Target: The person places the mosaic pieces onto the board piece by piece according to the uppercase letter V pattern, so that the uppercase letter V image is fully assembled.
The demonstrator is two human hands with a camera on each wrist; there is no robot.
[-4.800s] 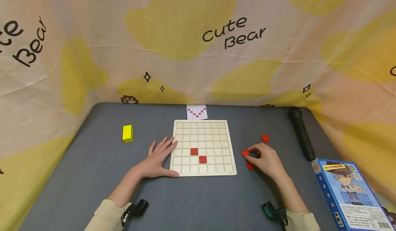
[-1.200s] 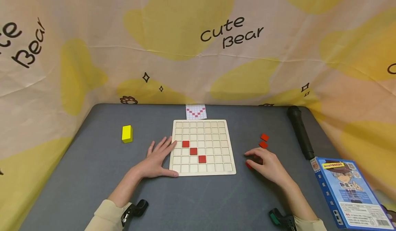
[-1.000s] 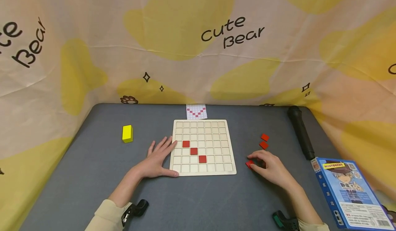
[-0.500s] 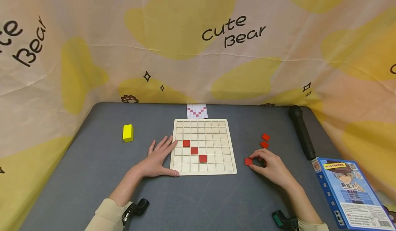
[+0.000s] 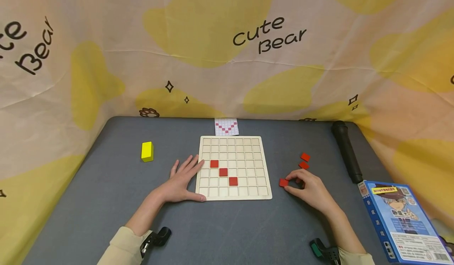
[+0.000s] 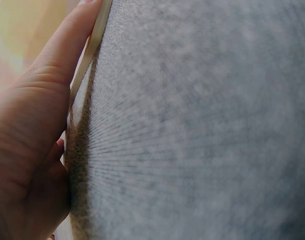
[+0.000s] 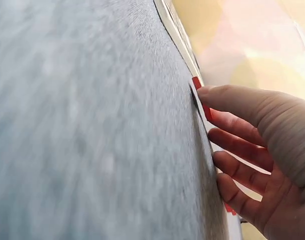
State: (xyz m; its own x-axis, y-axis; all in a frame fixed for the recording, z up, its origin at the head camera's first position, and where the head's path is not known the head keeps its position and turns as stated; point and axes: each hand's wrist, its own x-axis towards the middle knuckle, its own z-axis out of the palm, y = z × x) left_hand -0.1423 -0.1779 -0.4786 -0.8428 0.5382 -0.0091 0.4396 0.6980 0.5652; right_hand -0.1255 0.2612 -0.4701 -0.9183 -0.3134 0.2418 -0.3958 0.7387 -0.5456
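Note:
A pale grid board (image 5: pixel 248 198) lies in the middle of the table, with three red square tiles in a diagonal in its cells; one is the lowest red tile (image 5: pixel 233 181). My left hand (image 5: pixel 179 183) spreads straight fingers over the board's left edge; its thumb rests at the near corner. To the right of the board, my right hand (image 5: pixel 309 188) pinches another red tile (image 5: pixel 283 182) between thumb and finger. In the right wrist view that held tile (image 7: pixel 196 84) appears edge-on, lifted slightly off the table. Two loose red tiles, including the farther tile (image 5: pixel 305 157), lie beyond the right hand.
A small card (image 5: pixel 226 127) with a red V pattern on a grid lies behind the board. On the left stands a yellow block (image 5: pixel 147 152). At the right are a black microphone (image 5: pixel 347 152) and a blue box (image 5: pixel 400 221). A printed curtain (image 5: pixel 213 60) surrounds the table.
A third red tile now sits on the board, up and left of the other two. My right hand has taken the near loose tile and moved it slightly leftward. The left hand stays put.

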